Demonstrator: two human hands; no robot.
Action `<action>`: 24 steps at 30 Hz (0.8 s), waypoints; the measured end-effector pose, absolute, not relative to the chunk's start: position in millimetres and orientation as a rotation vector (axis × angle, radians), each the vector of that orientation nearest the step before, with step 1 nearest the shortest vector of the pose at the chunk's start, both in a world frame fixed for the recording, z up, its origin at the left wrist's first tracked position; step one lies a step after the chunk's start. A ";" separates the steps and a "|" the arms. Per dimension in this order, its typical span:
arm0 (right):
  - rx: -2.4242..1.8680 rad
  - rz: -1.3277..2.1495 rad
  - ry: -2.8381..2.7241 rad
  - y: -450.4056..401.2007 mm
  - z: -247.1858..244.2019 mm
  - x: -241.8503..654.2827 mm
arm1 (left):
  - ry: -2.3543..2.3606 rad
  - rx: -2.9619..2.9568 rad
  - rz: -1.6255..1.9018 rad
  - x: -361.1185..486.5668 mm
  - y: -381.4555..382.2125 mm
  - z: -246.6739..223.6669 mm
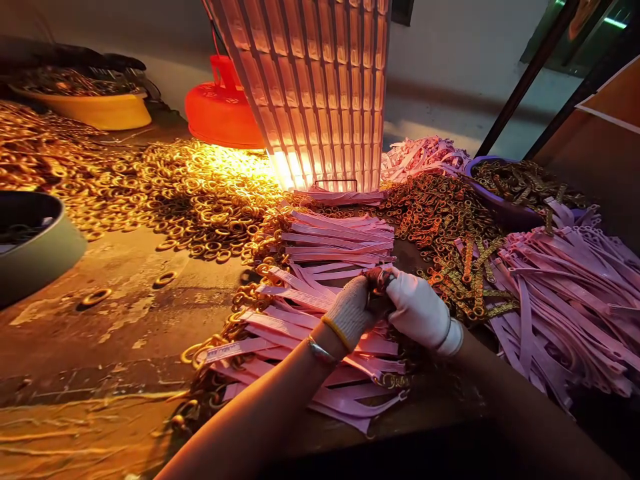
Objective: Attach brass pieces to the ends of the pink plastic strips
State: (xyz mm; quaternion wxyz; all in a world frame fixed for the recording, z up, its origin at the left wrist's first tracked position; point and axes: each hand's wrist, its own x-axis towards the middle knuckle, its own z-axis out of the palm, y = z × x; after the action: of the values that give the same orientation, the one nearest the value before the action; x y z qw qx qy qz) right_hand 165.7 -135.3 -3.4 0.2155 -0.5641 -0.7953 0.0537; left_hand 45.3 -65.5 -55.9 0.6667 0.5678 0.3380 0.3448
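My left hand point(353, 310), in a white knit glove with a yellow cuff edge, meets my right hand point(420, 310) in its white glove. Both have dark fingertips pinched together, and whatever they hold is hidden between them. Beneath and beyond the hands lie flat pink straps point(340, 243), laid crosswise in layers. Gold rings point(195, 353) hang at the left ends of these straps. Short gold chain pieces point(445, 227) are heaped just right of my hands. Farther right is a large pile of loose pink straps point(575, 300).
Loose gold rings point(215, 213) spread over the worn tabletop point(125, 353). A pale green bowl point(45, 260) stands left, a yellow basin point(110, 110) behind. A red lamp point(225, 110) hangs beside a tall ribbed panel point(320, 87). A purple basin point(505, 207) holds chain pieces.
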 end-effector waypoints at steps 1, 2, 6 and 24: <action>-1.472 0.286 -2.076 -133.2 -4.4 168.4 | 0.727 1.168 0.768 46.8 -64.8 -53.2; -1.387 0.433 -1.933 -130.9 -6.2 171.5 | 0.699 1.064 0.753 47.3 -64.3 -50.4; -1.196 0.831 -1.476 -121.5 -17.7 182.3 | 0.586 0.672 0.617 40.7 -64.9 -40.1; -1.325 0.767 -1.213 -111.4 -31.5 193.3 | 0.706 0.641 0.748 41.0 -82.4 -37.1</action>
State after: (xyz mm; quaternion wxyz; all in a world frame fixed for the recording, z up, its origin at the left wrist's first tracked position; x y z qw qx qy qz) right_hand 193.3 -111.4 -31.5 0.5598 -0.5621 -0.5146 0.3253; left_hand 41.0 -82.4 -37.1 0.8220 0.3012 0.3316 0.3516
